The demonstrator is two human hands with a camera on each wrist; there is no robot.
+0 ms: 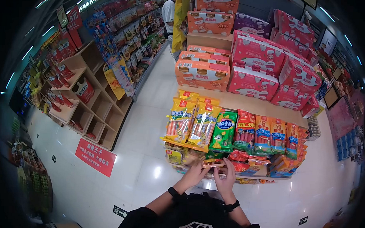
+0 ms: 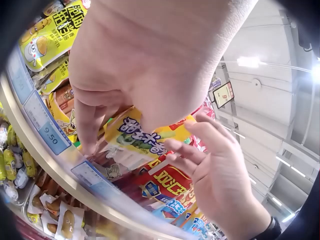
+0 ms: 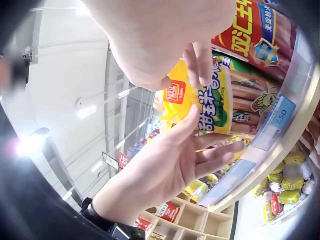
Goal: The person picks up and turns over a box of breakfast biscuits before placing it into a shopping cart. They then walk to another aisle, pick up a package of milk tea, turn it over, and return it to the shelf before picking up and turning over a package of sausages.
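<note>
I see both hands, left hand (image 1: pixel 194 172) and right hand (image 1: pixel 224 177), pinching a yellow sausage pack (image 2: pixel 145 137) at the near shelf (image 2: pixel 35 135); price tags (image 2: pixel 52 136) read 9.50 and 7.50.

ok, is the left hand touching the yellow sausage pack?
Touching. The right wrist view shows the left hand with its thumb and fingers laid against the yellow sausage pack; the left wrist view shows its fingers curled on the same pack too.

Head view looks down from above — both wrist views look up, close, sharing the yellow sausage pack (image 2: pixel 142 137).
</note>
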